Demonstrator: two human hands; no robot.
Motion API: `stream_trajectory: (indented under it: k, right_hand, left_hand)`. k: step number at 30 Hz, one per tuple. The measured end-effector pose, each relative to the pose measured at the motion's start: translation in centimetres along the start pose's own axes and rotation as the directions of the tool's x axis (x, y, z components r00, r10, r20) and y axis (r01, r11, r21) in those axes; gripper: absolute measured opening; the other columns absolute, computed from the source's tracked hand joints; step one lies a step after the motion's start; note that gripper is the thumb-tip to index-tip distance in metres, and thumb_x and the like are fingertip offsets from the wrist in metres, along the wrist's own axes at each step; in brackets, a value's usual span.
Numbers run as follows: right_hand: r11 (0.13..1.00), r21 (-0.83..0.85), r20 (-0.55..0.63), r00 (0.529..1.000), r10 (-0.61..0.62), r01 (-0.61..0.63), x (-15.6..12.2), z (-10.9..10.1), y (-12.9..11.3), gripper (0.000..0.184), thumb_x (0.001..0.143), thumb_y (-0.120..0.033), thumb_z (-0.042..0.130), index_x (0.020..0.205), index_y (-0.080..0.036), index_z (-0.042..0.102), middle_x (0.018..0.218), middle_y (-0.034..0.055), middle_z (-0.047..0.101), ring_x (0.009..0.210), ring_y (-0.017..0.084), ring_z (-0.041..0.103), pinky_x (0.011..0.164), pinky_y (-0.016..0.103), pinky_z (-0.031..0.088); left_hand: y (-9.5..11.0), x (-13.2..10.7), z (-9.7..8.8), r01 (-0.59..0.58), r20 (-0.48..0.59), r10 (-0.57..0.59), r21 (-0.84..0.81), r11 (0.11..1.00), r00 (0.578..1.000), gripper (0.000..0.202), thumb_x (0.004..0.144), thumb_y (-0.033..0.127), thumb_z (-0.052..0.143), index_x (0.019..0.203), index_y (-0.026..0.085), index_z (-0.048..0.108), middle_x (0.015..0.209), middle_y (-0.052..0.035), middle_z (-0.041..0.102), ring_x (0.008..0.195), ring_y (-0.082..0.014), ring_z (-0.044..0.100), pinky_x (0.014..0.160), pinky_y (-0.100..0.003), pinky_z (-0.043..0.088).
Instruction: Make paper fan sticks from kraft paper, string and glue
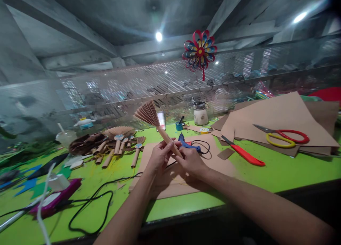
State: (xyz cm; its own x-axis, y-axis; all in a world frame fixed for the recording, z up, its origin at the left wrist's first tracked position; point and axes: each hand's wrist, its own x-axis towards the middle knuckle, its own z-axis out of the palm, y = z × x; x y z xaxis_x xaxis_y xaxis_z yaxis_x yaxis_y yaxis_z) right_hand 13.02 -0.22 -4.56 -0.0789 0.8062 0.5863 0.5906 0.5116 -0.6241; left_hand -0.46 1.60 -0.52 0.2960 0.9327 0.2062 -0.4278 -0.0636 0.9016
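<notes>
A pleated brown paper fan point(147, 113) with a rolled paper handle is held up at a slant over the table, its spread folds to the upper left. My left hand point(162, 153) is closed around the middle of the handle. My right hand point(189, 162) grips the handle's lower end, fingertips pressed together on it. Just behind my hands a blue glue gun point(190, 145) lies on brown paper sheets point(170, 190). Similar finished-looking fans point(118, 138) with round blue labels lie in a pile to the left.
Right of my hands lie an orange-handled knife point(246, 155), scissors point(286, 136) and large brown paper sheets point(277, 113). A white jar point(200, 114) and teal tape point(179, 125) stand at the back. At left are a purple power strip point(57, 199), black cable point(92, 199) and plastic cup point(64, 135).
</notes>
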Motion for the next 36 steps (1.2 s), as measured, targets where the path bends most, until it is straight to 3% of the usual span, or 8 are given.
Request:
stream_trajectory:
  k: [5, 11, 14, 19, 24, 27, 33, 36]
  right_hand:
    - [0.981, 0.191, 0.064, 0.998, 0.005, -0.017, 0.0, -0.1, -0.6, 0.016, 0.08, -0.028, 0.062, 0.071, -0.015, 0.06, 0.057, -0.0011, 0.052, 0.051, 0.011, 0.043, 0.049, 0.023, 0.028]
    - [0.873, 0.452, 0.199, 0.974, 0.103, -0.185, 0.3, -0.6, -1.2, 0.023, 0.082, -0.032, 0.059, 0.066, -0.014, 0.056, 0.052, -0.002, 0.051, 0.047, 0.01, 0.046, 0.046, 0.022, 0.033]
    - [0.853, 0.481, 0.219, 0.97, 0.107, -0.202, 0.3, -0.6, -1.2, 0.025, 0.082, -0.033, 0.058, 0.067, -0.014, 0.057, 0.051, -0.0019, 0.052, 0.047, 0.011, 0.048, 0.047, 0.022, 0.034]
    - [0.839, 0.502, 0.23, 0.967, 0.106, -0.211, 0.3, -0.3, -1.1, 0.026, 0.083, -0.037, 0.059, 0.075, -0.012, 0.062, 0.054, -0.0014, 0.053, 0.049, 0.011, 0.048, 0.048, 0.023, 0.035]
    - [0.804, 0.554, 0.239, 0.967, 0.093, -0.214, 0.2, -0.3, -1.4, 0.032, 0.082, -0.042, 0.06, 0.067, -0.014, 0.058, 0.056, -0.0016, 0.051, 0.051, 0.01, 0.045, 0.048, 0.022, 0.034]
    - [0.77, 0.58, 0.273, 0.954, 0.124, -0.266, 0.0, -0.3, -1.5, 0.037, 0.08, -0.048, 0.061, 0.065, -0.015, 0.053, 0.057, -0.0034, 0.047, 0.05, 0.009, 0.041, 0.047, 0.021, 0.032]
    - [0.707, 0.617, 0.368, 0.921, 0.128, -0.345, -0.6, 0.2, -1.6, 0.039, 0.076, -0.051, 0.064, 0.067, -0.016, 0.052, 0.06, -0.004, 0.044, 0.052, 0.008, 0.038, 0.048, 0.022, 0.032]
    - [0.702, 0.619, 0.373, 0.919, 0.131, -0.352, -0.7, 0.1, -1.7, 0.037, 0.077, -0.05, 0.064, 0.068, -0.015, 0.053, 0.061, -0.0036, 0.044, 0.053, 0.008, 0.039, 0.049, 0.022, 0.032]
  left_hand:
    - [0.1, -0.1, -0.2, 0.028, 0.008, -0.028, -0.061, 0.998, 1.0, 0.029, 0.068, 0.027, 0.078, 0.086, 0.011, 0.063, 0.076, -0.009, 0.072, 0.076, -0.02, 0.068, 0.073, -0.031, 0.054]
    - [0.5, -0.2, -0.5, 0.092, 0.11, -0.084, -0.07, 0.993, 0.99, 0.036, 0.076, 0.035, 0.07, 0.1, 0.009, 0.063, 0.086, -0.0135, 0.073, 0.077, -0.0222, 0.069, 0.07, -0.033, 0.055]
    - [0.5, -0.1, -0.7, 0.096, 0.11, -0.09, -0.047, 0.994, 0.99, 0.035, 0.075, 0.027, 0.072, 0.104, 0.01, 0.062, 0.088, -0.0124, 0.073, 0.073, -0.0192, 0.068, 0.066, -0.028, 0.054]
    - [0.2, 0.0, -0.8, 0.078, 0.097, -0.071, -0.067, 0.995, 0.993, 0.028, 0.073, 0.023, 0.074, 0.096, 0.01, 0.063, 0.083, -0.0108, 0.073, 0.074, -0.0173, 0.068, 0.066, -0.025, 0.053]
    - [0.4, 0.1, -1.0, 0.063, 0.155, -0.05, -0.075, 0.995, 0.987, 0.021, 0.08, 0.023, 0.067, 0.095, 0.008, 0.066, 0.1, -0.0149, 0.07, 0.093, -0.0215, 0.066, 0.081, -0.03, 0.053]
    - [1.0, 0.2, -1.3, 0.015, 0.127, 0.003, -0.143, 0.99, 0.992, 0.025, 0.081, 0.022, 0.064, 0.104, 0.011, 0.065, 0.109, -0.0133, 0.069, 0.104, -0.0236, 0.063, 0.091, -0.034, 0.05]
    - [1.9, 0.2, -1.9, 0.01, 0.076, 0.003, -0.162, 0.987, 0.997, 0.022, 0.079, 0.02, 0.069, 0.099, 0.012, 0.067, 0.086, -0.0069, 0.072, 0.082, -0.0173, 0.068, 0.086, -0.031, 0.052]
    - [2.0, 0.1, -1.9, 0.035, 0.09, -0.023, -0.142, 0.989, 0.996, 0.028, 0.079, 0.024, 0.069, 0.104, 0.011, 0.066, 0.088, -0.009, 0.072, 0.084, -0.0175, 0.068, 0.087, -0.031, 0.051]
